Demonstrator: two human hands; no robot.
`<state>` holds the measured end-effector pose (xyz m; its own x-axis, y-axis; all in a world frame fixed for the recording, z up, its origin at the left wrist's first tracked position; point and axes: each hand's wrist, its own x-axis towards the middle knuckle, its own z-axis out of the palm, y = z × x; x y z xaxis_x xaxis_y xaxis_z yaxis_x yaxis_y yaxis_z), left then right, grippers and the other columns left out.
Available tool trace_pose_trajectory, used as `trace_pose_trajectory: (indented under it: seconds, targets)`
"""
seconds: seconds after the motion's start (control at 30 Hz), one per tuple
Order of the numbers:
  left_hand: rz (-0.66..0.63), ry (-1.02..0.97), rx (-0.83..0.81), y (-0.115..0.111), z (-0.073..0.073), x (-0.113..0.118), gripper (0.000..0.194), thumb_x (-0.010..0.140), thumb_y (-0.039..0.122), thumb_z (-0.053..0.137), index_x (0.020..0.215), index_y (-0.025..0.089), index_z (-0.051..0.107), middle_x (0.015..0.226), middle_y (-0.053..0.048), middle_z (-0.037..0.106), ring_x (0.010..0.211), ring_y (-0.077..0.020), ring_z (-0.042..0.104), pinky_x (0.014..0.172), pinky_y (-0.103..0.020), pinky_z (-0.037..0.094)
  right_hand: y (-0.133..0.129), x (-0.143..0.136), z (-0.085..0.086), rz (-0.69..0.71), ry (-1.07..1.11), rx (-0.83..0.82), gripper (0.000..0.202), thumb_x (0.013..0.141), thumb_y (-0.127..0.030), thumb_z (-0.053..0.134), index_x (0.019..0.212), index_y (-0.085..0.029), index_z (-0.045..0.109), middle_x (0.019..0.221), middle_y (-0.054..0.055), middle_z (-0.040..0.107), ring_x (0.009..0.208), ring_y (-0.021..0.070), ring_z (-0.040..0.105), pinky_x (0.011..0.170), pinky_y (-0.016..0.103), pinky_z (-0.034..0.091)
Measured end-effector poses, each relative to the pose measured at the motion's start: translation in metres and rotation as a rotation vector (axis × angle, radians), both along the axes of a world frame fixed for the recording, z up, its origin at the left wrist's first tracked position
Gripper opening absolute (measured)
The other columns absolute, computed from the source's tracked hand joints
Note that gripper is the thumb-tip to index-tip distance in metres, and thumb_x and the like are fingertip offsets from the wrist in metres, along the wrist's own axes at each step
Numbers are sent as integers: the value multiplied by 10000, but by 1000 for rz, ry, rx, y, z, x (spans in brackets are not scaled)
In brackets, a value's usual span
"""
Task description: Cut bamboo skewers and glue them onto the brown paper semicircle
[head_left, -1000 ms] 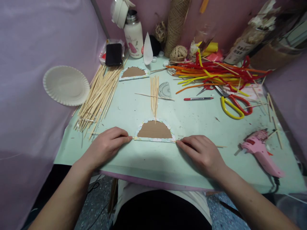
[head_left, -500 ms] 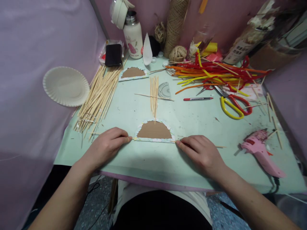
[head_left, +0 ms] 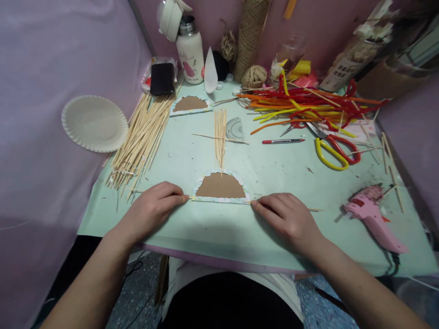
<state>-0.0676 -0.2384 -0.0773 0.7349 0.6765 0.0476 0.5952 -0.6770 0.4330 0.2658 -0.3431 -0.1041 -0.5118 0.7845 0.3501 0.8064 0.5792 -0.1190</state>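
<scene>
A half-round piece of brown cardboard with a pale patterned folded border lies flat before me, its straight edge towards me. At its left corner, my left hand pinches a thin wooden stick. My right hand is closed in a pinch at the right corner, where a bit of stick also shows. Stick ends poke out beyond both hands; whether they belong to one stick is hidden by the fingers and cardboard. A bundle of short sticks touches the curved edge from behind.
A pink glue gun rests at right, near scissors. Pipe cleaners heap up behind a pen. Long sticks and a paper plate lie left. Behind are a second half-round, protractor and bottle.
</scene>
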Motion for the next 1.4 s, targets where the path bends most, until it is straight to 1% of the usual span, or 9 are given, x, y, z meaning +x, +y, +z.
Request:
trace_pose_trajectory:
  seconds: [0.2, 0.33, 0.53, 0.8, 0.97, 1.2, 1.4]
  targets:
    - [10, 15, -23, 0, 0, 0, 279, 968, 274, 421, 975, 211, 693, 969, -46, 664, 897, -175, 600, 781, -326, 493, 0, 0, 0, -4, -2, 4, 249, 936, -82, 464, 1113, -119, 635, 952, 127, 709, 852, 229, 592, 697, 363, 447]
    - [-16, 0, 15, 1, -1, -1, 284, 972, 261, 413, 979, 221, 694, 953, -44, 665, 880, -171, 598, 761, -325, 489, 0, 0, 1, -1, -10, 3, 257, 933, -79, 463, 1116, -127, 638, 947, 125, 707, 845, 227, 592, 693, 364, 448]
    - [-8, 15, -3, 1, -1, -1, 306, 976, 285, 397, 983, 222, 696, 958, -51, 665, 884, -174, 597, 769, -337, 491, 0, 0, 0, 3, 1, -1, 247, 927, -76, 475, 1104, -103, 645, 936, 132, 706, 834, 234, 595, 680, 373, 454]
    - [12, 26, -36, 1, 1, 0, 304, 975, 300, 400, 983, 203, 688, 965, -55, 659, 891, -177, 596, 774, -335, 485, 0, 0, 0, -2, -4, 1, 257, 940, -85, 456, 1105, -112, 651, 937, 128, 704, 838, 227, 585, 692, 365, 441]
    - [4, 30, -26, 1, 0, 0, 320, 978, 308, 385, 983, 220, 693, 959, -46, 664, 892, -171, 594, 778, -329, 481, 0, -1, 0, 0, 2, 2, 254, 936, -77, 463, 1102, -91, 654, 942, 134, 701, 848, 229, 582, 703, 362, 428]
    - [37, 42, -81, 0, 4, 2, 334, 968, 314, 388, 966, 199, 701, 970, -58, 665, 905, -185, 597, 793, -339, 475, 0, 0, 1, 4, 3, 4, 256, 938, -79, 460, 1103, -95, 655, 933, 135, 699, 853, 228, 580, 709, 358, 422]
    - [29, 24, -63, 0, 2, 2, 316, 966, 297, 399, 973, 208, 702, 964, -58, 663, 900, -183, 593, 796, -345, 476, 0, 0, 1, 9, 3, -7, 247, 935, -79, 471, 1106, -81, 649, 945, 141, 699, 851, 236, 578, 694, 367, 429]
